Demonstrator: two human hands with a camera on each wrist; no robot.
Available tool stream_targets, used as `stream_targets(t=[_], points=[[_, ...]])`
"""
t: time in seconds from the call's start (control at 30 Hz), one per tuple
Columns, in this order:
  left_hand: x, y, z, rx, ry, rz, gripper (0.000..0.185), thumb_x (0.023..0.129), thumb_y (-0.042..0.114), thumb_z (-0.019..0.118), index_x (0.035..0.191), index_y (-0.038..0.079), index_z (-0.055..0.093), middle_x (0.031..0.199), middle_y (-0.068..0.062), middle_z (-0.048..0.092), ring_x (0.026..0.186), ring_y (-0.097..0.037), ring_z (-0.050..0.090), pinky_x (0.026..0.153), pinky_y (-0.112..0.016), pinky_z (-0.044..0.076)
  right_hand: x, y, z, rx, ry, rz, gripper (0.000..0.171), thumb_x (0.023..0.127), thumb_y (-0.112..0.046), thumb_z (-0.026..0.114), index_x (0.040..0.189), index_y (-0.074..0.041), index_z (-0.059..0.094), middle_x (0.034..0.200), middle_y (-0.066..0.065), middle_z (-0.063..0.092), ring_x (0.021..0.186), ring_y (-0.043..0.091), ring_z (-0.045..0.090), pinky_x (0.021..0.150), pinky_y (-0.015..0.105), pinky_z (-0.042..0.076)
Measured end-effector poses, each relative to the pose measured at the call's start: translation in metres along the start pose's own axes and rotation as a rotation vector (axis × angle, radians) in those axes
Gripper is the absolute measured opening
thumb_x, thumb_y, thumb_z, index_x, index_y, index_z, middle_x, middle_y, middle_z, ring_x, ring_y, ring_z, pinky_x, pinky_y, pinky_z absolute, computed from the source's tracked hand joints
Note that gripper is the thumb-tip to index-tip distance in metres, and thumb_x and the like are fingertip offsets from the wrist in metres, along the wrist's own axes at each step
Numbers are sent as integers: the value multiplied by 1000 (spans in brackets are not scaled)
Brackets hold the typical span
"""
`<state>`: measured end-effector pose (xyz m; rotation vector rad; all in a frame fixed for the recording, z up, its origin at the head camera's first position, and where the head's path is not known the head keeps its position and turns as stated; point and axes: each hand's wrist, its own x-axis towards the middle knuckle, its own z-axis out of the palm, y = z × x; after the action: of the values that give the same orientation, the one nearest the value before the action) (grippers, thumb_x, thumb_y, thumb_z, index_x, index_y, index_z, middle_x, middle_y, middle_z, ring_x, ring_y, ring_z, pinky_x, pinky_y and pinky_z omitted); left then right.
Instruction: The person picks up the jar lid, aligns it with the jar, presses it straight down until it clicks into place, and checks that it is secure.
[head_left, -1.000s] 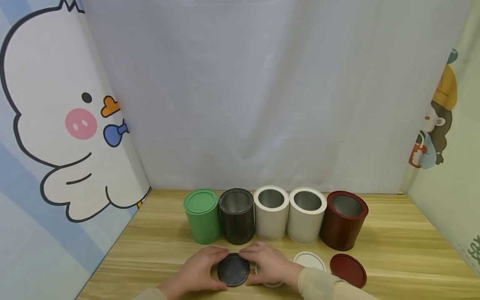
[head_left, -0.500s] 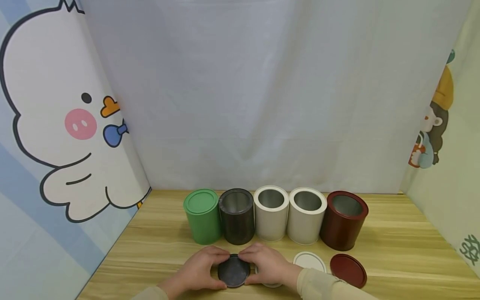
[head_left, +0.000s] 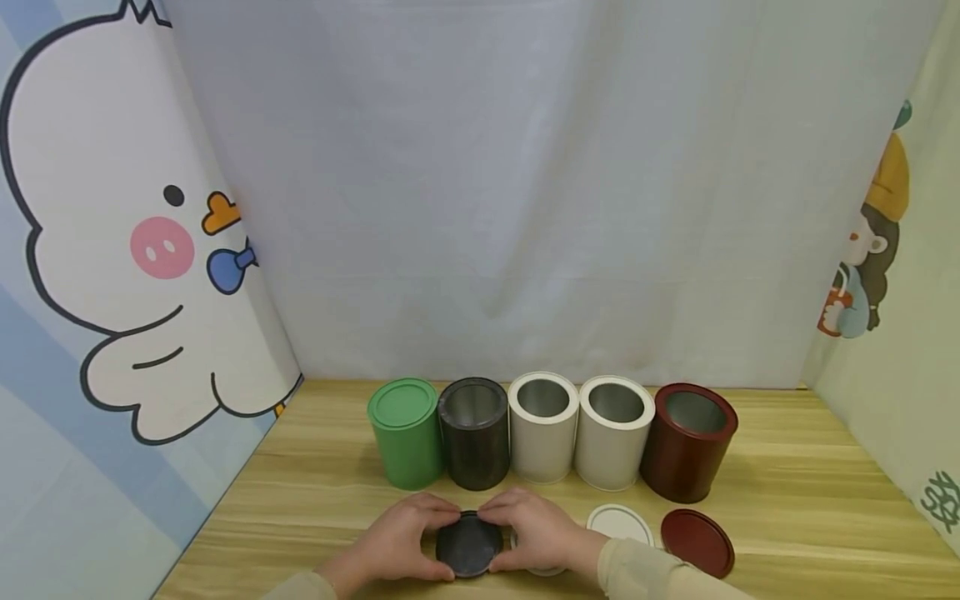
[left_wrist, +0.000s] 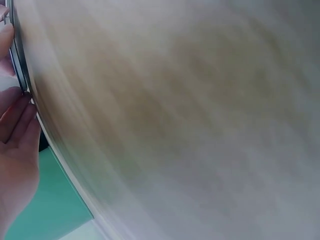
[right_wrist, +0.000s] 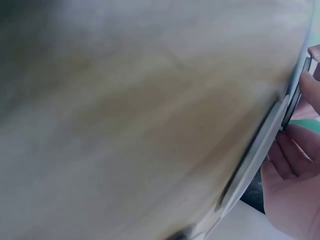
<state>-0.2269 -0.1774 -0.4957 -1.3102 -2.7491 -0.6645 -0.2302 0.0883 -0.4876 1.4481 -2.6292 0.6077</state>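
Observation:
A round black lid [head_left: 468, 546] lies low over the wooden table, between my two hands. My left hand [head_left: 401, 540] pinches its left edge, thumb at the near side and fingers at the far side. From the other side my right hand [head_left: 536, 533] grips the right edge in the same way. The wrist views show the lid edge-on, as a thin dark disc [right_wrist: 298, 95] between the fingertips. Under the right hand a white lid [head_left: 551, 572] is partly hidden. Just beyond the hands stands an uncovered black can [head_left: 476, 450].
Left of the black can is a green can [head_left: 408, 450] with its lid on. To the right stand two open white cans [head_left: 542, 454] and an open dark red can [head_left: 686, 458]. Another white lid [head_left: 620, 522] and a dark red lid [head_left: 697, 542] lie in front of them.
The black lid has shifted very slightly toward me. My right thumb and fingers have closed in on its right edge; the cans and other lids stay put.

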Motion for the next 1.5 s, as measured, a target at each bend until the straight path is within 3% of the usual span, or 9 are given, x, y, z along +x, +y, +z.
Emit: stream_targets(t=[0.27,0.63,1.03,1.5], points=[[1,2,-6,-36,37,-4,64,77,43,84,122,-1,69,123,-6,66,115,-22,60,98,-35,49,-1,-1,-2,92,-3,108,58,78,-32,83,127,-5,67,127,4,64,118,18,56,100,29,45],[5,6,-20,-84,60,-35,65,78,46,83,124,1,68,125,-4,65,115,-21,58,97,-37,50,-2,-2,-10,163,123,85,59,80,-32,83,128,-3,66,127,5,62,118,21,56,99,34,46],[9,13,-34,-141,165,-69,65,76,43,86,125,6,69,127,-3,64,118,-23,57,98,-42,49,1,-3,-20,223,245,59,58,80,-27,83,128,-1,64,127,10,62,118,27,56,100,41,46],[15,20,-54,-179,286,-31,67,73,39,88,129,9,67,128,-4,64,118,-23,58,97,-43,50,4,-9,-42,262,342,57,62,76,-24,83,131,-3,63,131,10,61,120,28,55,100,44,46]])
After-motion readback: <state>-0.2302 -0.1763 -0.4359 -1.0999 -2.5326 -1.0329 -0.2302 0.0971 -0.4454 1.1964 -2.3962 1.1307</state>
